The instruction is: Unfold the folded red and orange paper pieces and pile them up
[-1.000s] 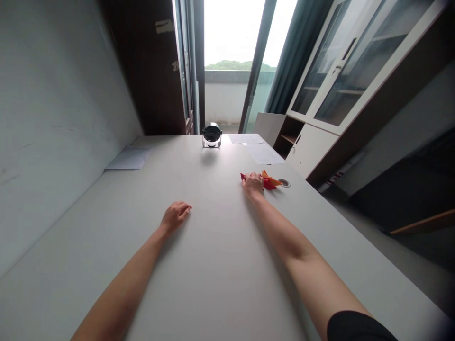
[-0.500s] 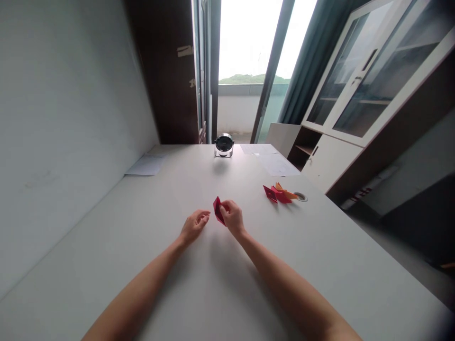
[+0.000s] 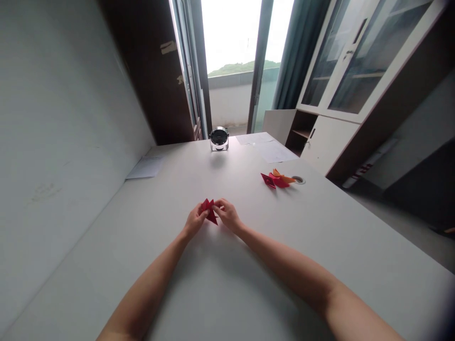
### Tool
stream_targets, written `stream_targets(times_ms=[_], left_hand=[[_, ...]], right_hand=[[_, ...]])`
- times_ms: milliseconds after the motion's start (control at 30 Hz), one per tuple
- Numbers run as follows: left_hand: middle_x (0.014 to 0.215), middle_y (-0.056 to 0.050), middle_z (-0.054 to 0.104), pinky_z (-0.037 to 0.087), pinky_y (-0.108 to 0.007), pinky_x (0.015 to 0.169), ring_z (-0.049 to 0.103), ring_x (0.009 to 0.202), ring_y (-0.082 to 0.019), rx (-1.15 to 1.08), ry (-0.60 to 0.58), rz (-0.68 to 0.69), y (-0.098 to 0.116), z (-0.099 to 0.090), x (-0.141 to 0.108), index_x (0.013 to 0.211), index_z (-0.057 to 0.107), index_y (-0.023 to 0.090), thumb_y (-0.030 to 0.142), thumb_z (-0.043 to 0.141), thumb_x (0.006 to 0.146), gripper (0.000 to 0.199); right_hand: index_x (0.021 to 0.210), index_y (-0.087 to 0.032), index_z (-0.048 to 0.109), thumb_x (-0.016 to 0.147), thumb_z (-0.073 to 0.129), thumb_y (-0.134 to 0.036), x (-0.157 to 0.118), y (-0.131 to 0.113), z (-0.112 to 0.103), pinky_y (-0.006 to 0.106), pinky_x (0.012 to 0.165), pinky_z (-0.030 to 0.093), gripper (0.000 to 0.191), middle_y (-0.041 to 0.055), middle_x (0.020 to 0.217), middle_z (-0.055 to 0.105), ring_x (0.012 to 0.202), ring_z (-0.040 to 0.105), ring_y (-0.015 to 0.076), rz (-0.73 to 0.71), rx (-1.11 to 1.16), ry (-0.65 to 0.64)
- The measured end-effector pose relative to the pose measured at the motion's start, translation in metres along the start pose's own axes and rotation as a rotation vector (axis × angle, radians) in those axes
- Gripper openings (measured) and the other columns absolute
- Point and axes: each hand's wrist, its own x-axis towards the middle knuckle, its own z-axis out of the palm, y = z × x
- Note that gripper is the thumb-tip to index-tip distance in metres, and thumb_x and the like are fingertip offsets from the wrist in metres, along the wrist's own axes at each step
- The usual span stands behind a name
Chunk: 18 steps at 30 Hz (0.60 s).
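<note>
Folded Red Paper Piece: Grip and Handling

The pointed, red folded-paper piece point(image 3: 212, 216) is between the two hands, above the near-middle part of the white tabletop point(image 3: 245, 293). The left hand point(image 3: 195, 219) pinches its left side between thumb and fingers. The right hand point(image 3: 228, 215) has its fingertips at the upper right edge; whether they grip or only touch cannot be told.

Handling: the piece is probably very light, stiff along its creases and soft across single layers. Slipping is unlikely under light pressure; crushing or tearing is the main risk. Take hold at flat, layered areas near the folds, and keep pressure off the thin points.

To the right, well apart, a red and orange folded-paper group point(image 3: 280, 181) lies beside a round cable grommet point(image 3: 299, 180).

Markings: no brand, label or writing is legible on the piece. Any print on the white paper sheets point(image 3: 278, 153) is too faint to read.
</note>
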Motion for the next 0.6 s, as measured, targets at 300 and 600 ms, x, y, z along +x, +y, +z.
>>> stream_targets(times_ms=[300, 600], left_hand=[[0.084, -0.007, 0.070, 0.047, -0.027, 0.064, 0.063, 0.071, -0.017, -0.215, -0.019, -0.091, 0.002, -0.008, 0.001, 0.102, 0.060, 0.016, 0.045, 0.065, 0.083, 0.036], [0.087, -0.006, 0.071, 0.049, -0.029, 0.077, 0.065, 0.075, -0.015, -0.330, -0.056, -0.193, 0.004, -0.015, 0.002, 0.110, 0.061, 0.016, 0.037, 0.072, 0.079, 0.040]], right_hand=[[0.089, -0.019, 0.068, 0.083, 0.064, -0.039, 0.006, 0.007, -0.006, 0.027, 0.063, 0.043, 0.021, -0.0001, 0.076, 0.063, 0.070, 0.054, 0.0145, 0.127, 0.285, 0.058], [0.089, -0.019, 0.063, 0.082, 0.063, -0.040, 0.010, 0.009, -0.008, 0.027, 0.062, 0.043, 0.022, 0.0000, 0.072, 0.063, 0.068, 0.056, 0.0147, 0.148, 0.309, 0.152]])
